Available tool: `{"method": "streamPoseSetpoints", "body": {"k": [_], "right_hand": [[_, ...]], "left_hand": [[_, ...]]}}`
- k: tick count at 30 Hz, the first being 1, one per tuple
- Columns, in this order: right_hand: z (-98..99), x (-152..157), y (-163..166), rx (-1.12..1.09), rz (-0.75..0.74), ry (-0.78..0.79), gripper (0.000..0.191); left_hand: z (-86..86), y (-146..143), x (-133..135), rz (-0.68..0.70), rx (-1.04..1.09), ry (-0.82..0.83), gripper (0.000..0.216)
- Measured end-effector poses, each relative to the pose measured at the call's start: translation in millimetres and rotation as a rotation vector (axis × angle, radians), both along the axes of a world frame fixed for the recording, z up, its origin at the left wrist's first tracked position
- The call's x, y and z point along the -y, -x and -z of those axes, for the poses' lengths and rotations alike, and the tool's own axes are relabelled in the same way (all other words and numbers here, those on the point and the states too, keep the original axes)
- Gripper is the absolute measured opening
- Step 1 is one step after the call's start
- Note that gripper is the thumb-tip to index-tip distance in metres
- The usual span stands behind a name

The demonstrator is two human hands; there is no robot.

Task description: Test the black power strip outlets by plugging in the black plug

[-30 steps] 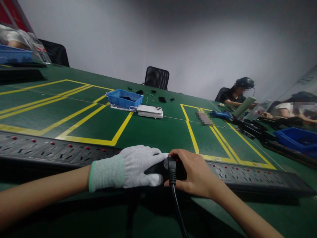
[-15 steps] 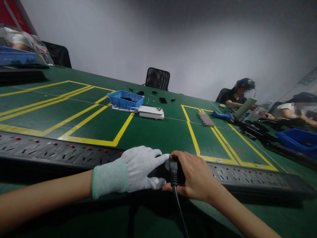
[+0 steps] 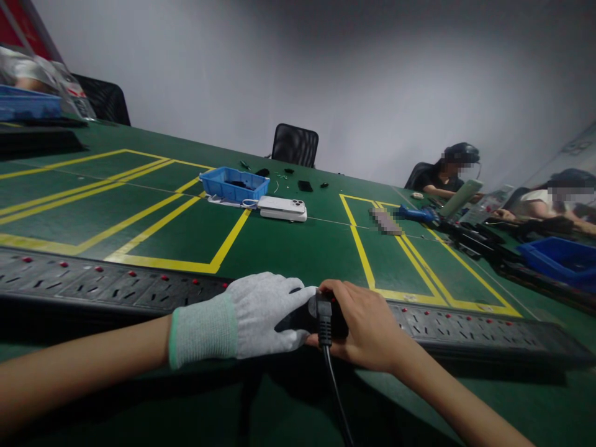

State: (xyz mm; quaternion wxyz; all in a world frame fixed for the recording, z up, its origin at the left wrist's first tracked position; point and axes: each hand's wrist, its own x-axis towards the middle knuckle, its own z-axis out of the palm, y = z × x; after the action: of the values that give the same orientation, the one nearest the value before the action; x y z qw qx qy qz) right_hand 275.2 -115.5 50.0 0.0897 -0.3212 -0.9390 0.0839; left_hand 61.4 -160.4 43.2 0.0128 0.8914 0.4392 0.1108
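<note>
A long black power strip (image 3: 130, 288) with a row of sockets and small red lights spans the view in front of me. A black angled plug (image 3: 323, 307) sits at its middle, its cable (image 3: 339, 391) hanging down towards me. My left hand (image 3: 263, 316), in a grey-white glove with a green-edged cuff, wraps over the strip left of the plug, thumb and fingertips at both edges. My bare right hand (image 3: 363, 323) grips the strip from the right, fingers curled close beside the plug. Whether its fingers touch the plug I cannot tell. Both palms hide part of the strip.
On the green table (image 3: 284, 248) are yellow tape lines, a blue bin (image 3: 235, 185), a white phone (image 3: 282, 208) on a white block, and small black parts (image 3: 305, 185). Another blue bin (image 3: 559, 261) stands right. Co-workers (image 3: 449, 171) sit at the far right; another is partly visible left.
The view has shifted slightly, so the table and strip appear a little higher and further left. Both hands keep their hold on the strip; the plug stays in place.
</note>
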Motion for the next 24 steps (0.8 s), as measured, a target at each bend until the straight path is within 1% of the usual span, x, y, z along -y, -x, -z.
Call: {"method": "streamPoseSetpoints", "body": {"k": [9, 16, 24], "right_hand": [[-0.9, 1.0, 0.1, 0.039, -0.011, -0.008, 0.05], [-0.2, 1.0, -0.3, 0.028, -0.014, -0.012, 0.05], [0.2, 0.8, -0.3, 0.027, -0.012, -0.009, 0.05]], "left_hand": [[-3.7, 0.9, 1.3, 0.035, 0.017, 0.014, 0.045], [-5.3, 1.9, 1.4, 0.047, 0.022, 0.041, 0.047], [-3.4, 2.3, 0.6, 0.055, 0.021, 0.03, 0.047]]}}
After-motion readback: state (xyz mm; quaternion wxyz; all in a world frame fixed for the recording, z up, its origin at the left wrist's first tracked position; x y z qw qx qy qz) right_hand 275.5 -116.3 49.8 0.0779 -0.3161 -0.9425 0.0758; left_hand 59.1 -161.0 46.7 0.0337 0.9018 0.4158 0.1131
